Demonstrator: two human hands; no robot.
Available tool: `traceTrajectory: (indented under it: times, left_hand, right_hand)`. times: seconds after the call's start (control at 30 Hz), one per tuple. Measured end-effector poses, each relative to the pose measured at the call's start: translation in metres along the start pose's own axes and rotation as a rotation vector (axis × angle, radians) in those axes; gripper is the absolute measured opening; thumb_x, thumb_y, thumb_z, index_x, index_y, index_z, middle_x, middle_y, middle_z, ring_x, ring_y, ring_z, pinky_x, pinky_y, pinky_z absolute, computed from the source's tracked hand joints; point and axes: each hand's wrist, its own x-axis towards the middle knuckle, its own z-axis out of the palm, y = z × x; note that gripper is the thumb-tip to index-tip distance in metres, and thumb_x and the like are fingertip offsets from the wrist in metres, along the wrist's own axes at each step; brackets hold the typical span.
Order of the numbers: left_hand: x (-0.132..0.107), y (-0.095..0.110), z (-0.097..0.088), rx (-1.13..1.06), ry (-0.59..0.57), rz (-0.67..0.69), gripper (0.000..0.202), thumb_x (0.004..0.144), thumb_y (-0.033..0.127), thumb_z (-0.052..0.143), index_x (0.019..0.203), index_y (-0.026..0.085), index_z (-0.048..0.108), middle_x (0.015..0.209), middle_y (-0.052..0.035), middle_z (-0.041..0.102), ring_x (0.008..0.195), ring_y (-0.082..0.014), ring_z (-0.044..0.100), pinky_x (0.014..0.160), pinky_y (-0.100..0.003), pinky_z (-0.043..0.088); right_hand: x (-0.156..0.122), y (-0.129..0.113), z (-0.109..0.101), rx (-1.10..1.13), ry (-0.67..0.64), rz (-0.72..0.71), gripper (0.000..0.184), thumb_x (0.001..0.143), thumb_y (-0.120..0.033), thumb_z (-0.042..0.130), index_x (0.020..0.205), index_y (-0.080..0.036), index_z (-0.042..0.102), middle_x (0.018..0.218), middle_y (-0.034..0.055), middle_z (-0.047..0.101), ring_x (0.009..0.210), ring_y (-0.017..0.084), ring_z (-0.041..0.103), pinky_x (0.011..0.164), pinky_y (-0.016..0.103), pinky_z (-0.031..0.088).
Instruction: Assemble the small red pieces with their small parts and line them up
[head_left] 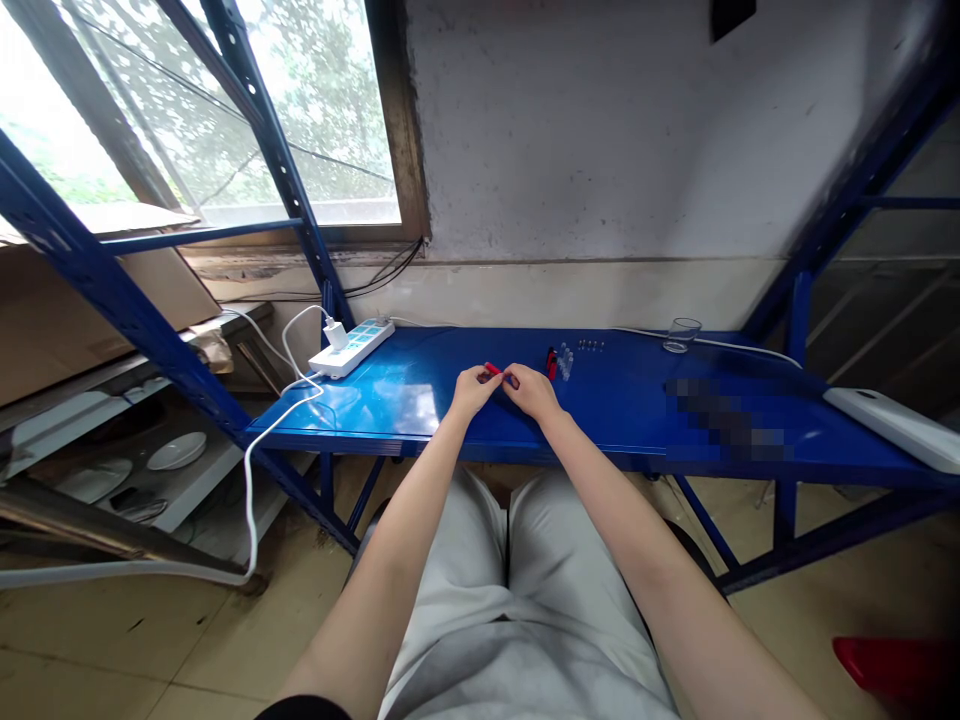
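My left hand [472, 390] is closed in a pinch round a small red piece [493, 369], held just above the front half of the blue table [600, 415]. My right hand [531, 390] meets it from the other side, its fingers pinched at the right end of the same piece. The piece is too small to name, and my fingers hide part of it. Just beyond my right hand lie small red and black pieces [552, 364], with several clear small pieces [566, 360] beside them. Several tiny shiny parts [591, 345] are lined up farther back.
A white power strip [352, 348] with a plugged-in charger [335, 333] sits at the table's back left; its cable [251, 500] drops over the edge. A drinking glass [681, 337] stands at back right. A white flat object [896, 425] rests at the right end, near a pixelated dark patch.
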Motion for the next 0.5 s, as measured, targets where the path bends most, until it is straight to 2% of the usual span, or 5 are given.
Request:
traceTrajectory:
  times: [0.27, 0.5]
  left_hand:
    - [0.006, 0.001, 0.000, -0.030, -0.072, -0.076, 0.024, 0.069, 0.037, 0.060, 0.070, 0.014, 0.066, 0.066, -0.0026, 0.065, 0.066, -0.0154, 0.059, 0.061, -0.025, 0.044]
    - [0.040, 0.011, -0.030, 0.484, -0.095, -0.125, 0.020, 0.066, 0.035, 0.063, 0.067, 0.016, 0.065, 0.068, -0.0063, 0.065, 0.069, -0.0191, 0.060, 0.064, -0.027, 0.044]
  right_hand:
    - [0.000, 0.000, 0.000, -0.037, -0.034, 0.028, 0.014, 0.084, -0.026, 0.044, 0.086, -0.019, 0.056, 0.074, 0.0027, 0.059, 0.062, 0.013, 0.051, 0.051, 0.023, 0.028]
    - [-0.001, 0.002, 0.000, -0.057, -0.055, 0.042, 0.021, 0.088, -0.029, 0.041, 0.096, -0.018, 0.056, 0.079, 0.0043, 0.061, 0.063, 0.013, 0.053, 0.052, 0.023, 0.032]
